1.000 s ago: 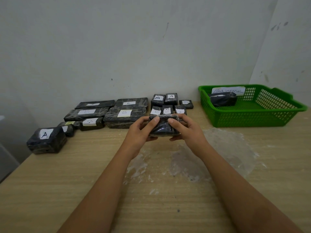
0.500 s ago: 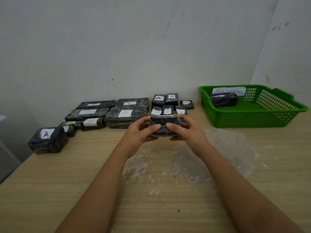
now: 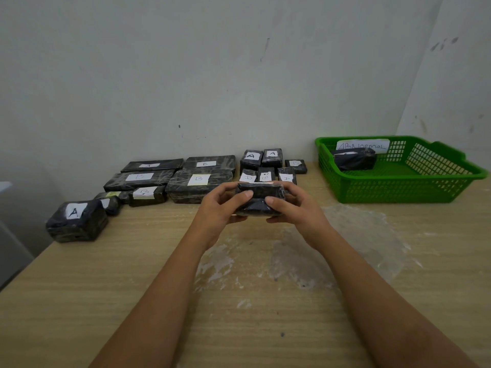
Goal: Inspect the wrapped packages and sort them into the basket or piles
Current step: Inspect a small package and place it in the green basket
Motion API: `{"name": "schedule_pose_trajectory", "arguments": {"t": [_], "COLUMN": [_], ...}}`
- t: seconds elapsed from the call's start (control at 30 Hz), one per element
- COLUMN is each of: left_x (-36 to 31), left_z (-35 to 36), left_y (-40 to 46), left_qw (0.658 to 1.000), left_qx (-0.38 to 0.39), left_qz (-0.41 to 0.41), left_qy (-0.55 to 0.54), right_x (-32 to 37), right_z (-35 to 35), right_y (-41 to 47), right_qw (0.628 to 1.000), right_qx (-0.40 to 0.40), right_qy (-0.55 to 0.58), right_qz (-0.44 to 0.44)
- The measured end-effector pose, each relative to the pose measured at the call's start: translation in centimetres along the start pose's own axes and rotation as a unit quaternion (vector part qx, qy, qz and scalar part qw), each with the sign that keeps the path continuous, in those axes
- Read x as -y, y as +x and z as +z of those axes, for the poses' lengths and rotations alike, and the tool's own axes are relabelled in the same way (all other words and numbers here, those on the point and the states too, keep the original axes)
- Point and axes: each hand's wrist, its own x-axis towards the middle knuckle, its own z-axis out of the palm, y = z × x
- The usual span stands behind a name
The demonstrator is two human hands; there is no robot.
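A small black wrapped package (image 3: 259,199) is held above the wooden table (image 3: 132,301), in front of the sorted rows. My left hand (image 3: 220,208) grips its left end and my right hand (image 3: 297,208) grips its right end, thumbs on the near face. A strip of white label shows along its top edge. Behind it lie several black packages with white A and B labels, such as the large B package (image 3: 199,183) and a small A package (image 3: 251,159). The green basket (image 3: 398,189) at the right holds one black package (image 3: 354,159).
A bulky A package (image 3: 77,220) sits alone near the table's left edge. A white sign reading ABNORMAL (image 3: 362,146) leans inside the basket's far wall. A crumpled sheet of clear wrap (image 3: 332,243) lies on the table under my right forearm. The wall stands right behind the packages.
The package has been turned in my two hands, so a different face now points at me. Both hands stay in about the same place.
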Motion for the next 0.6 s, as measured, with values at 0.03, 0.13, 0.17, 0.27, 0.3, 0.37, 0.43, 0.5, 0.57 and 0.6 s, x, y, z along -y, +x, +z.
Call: {"name": "schedule_pose_trajectory", "arguments": {"t": [0.03,0.13,0.17,0.27,0.3,0.37,0.43,0.5,0.57,0.6], "left_x": [-0.01,0.08,0.1,-0.02,-0.14,-0.32,-0.46,-0.59,-0.61,-0.55], "left_z": [0.08,0.24,0.26,0.23,0.24,0.21,0.27,0.3,0.18,0.11], "left_y": [0.0,0.1,0.14,0.2,0.18,0.14,0.1,0.01,-0.12,-0.17], "left_qw": [1.0,1.0,1.0,0.999,0.998,0.996,0.994,0.993,0.994,0.994], "left_qx": [-0.003,-0.004,-0.005,-0.005,-0.006,-0.011,-0.016,-0.013,0.005,0.019], "left_qz": [0.001,-0.006,-0.01,-0.034,-0.048,-0.078,-0.097,-0.108,-0.11,-0.104], "left_qy": [0.003,0.007,0.004,-0.02,-0.03,-0.042,-0.04,-0.037,-0.02,-0.005], "right_x": [0.01,-0.01,0.0,0.02,-0.01,-0.04,-0.03,-0.07,-0.16,-0.1], "right_z": [0.0,0.03,0.07,-0.07,-0.26,-0.7,-0.86,-0.82,-0.82,-0.84], "right_y": [0.0,-0.02,0.01,0.18,0.21,0.19,0.13,0.2,0.32,0.31], "right_qw": [1.0,1.0,1.0,1.0,1.0,0.999,0.999,0.999,1.0,0.999], "right_qx": [0.001,-0.004,-0.006,0.011,0.025,0.043,0.045,0.031,0.008,-0.007], "right_qy": [-0.002,-0.003,0.001,0.012,0.013,0.001,-0.013,-0.023,-0.029,-0.031], "right_qz": [0.001,0.004,0.007,0.015,0.014,0.011,0.006,0.002,0.001,0.006]}}
